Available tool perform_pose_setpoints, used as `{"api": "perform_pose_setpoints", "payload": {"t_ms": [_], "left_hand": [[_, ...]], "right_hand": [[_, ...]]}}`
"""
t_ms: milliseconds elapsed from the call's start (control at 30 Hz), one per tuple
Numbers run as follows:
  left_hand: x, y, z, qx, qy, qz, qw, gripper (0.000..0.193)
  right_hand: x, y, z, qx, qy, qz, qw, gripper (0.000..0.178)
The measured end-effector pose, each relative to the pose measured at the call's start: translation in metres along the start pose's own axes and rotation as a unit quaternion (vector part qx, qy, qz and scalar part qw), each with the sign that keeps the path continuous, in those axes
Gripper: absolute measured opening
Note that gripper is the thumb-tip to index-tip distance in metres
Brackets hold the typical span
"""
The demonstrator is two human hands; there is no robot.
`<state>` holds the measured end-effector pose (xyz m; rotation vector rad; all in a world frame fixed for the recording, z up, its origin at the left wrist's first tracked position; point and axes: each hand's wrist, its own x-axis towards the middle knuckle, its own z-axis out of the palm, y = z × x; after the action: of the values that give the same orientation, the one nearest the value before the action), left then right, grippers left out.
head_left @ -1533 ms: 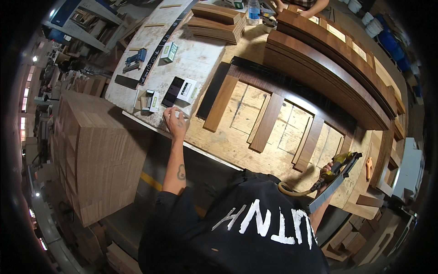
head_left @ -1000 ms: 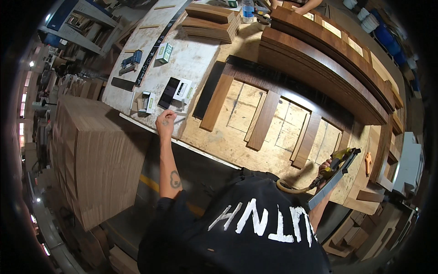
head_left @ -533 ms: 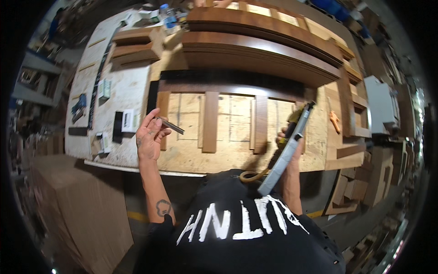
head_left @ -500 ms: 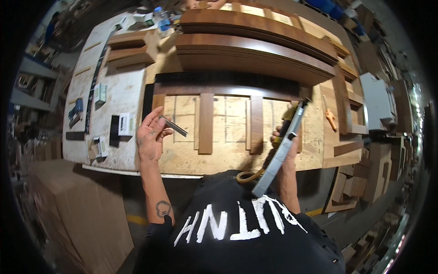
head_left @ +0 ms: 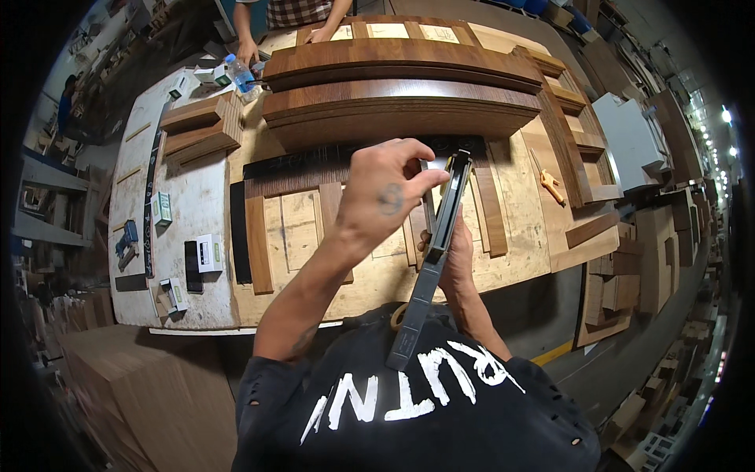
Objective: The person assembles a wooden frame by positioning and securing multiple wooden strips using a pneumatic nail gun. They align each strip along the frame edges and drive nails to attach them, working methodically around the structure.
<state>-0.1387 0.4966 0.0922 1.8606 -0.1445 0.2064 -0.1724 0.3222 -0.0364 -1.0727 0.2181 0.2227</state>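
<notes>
My left hand (head_left: 383, 191) is raised over the table, thumb and forefinger pinching a thin metal strip of staples (head_left: 429, 206). It holds the strip right against the upper end of a staple gun (head_left: 447, 224). My right hand (head_left: 461, 263) is wrapped round the gun's body, mostly hidden behind its long grey magazine. That magazine is drawn out and slants down toward my shirt. Beneath both hands lies a frame of dark brown wooden slats (head_left: 256, 240), with a dark rail (head_left: 295, 167) along its far side.
Stacked brown boards (head_left: 401, 102) stand beyond the frame. An orange-handled tool (head_left: 552, 189) lies at right; a blue tool (head_left: 127, 240), small boxes (head_left: 209, 253) and a phone (head_left: 193, 266) lie at left. Another person's hands (head_left: 321, 35) rest at the far edge near a bottle (head_left: 238, 72).
My left hand has swung right and up, bringing the strip of staples to the staple gun. The gun has turned, showing its open magazine channel. More of the other person has come into view.
</notes>
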Motion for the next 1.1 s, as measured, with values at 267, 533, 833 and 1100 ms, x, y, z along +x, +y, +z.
{"api": "perform_pose_setpoints", "payload": {"t_ms": [267, 533, 833, 1100], "left_hand": [[-0.004, 0.024, 0.031, 0.239, -0.029, 0.094, 0.966, 0.019], [-0.011, 0.026, 0.026, 0.103, -0.117, 0.123, 0.98, 0.027], [0.0, 0.014, 0.007, -0.102, -0.146, -0.092, 0.98, 0.022], [-0.004, 0.005, 0.019, -0.009, -0.069, -0.014, 0.997, 0.027]], "right_hand": [[-0.006, 0.0, 0.008, 0.04, -0.018, -0.018, 0.999, 0.05], [-0.008, -0.007, 0.008, 0.042, -0.02, -0.034, 0.998, 0.051], [-0.005, -0.008, 0.011, 0.022, -0.052, -0.038, 0.998, 0.052], [-0.007, -0.008, 0.01, 0.006, -0.036, -0.02, 0.999, 0.049]]}}
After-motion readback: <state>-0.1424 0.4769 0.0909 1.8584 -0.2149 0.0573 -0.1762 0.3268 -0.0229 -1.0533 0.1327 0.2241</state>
